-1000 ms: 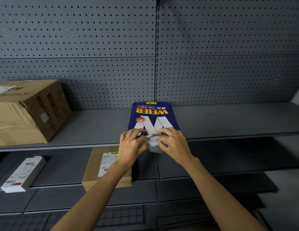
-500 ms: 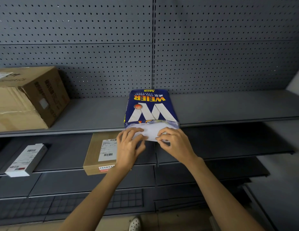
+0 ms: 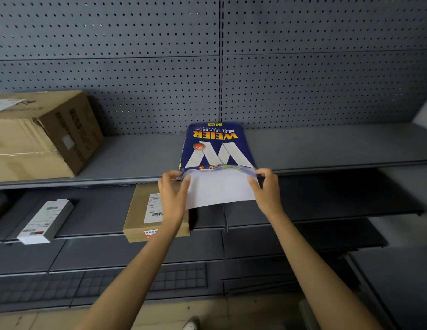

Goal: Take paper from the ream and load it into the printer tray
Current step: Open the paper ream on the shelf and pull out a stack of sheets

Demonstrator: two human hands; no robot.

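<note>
Left hand is pinching the left edge of the white paper, fingers closed on the sheets where they leave the wrapper. Right hand is pinching the right edge the same way, thumb on top. Both grips are clamped on the paper; the hands are sitting apart, one at each side of the stack.

The paper is sticking partway out of the torn near end of the ream and is overhanging the front lip of the upper shelf. How thick the pulled stack is cannot be told.

The ream is lying flat on that shelf, its far end against the pegboard. Wrapper is blue, reading upside down from here: "WEIER" in yellow, "copy paper" beneath, a large white "W", a small round red sticker too blurred to read.

A brown carton is standing at the shelf's left end, side print illegible. On the lower shelf, a flat cardboard parcel is showing a white barcode label and a red sticker, and a narrow white box is lying further left.
</note>
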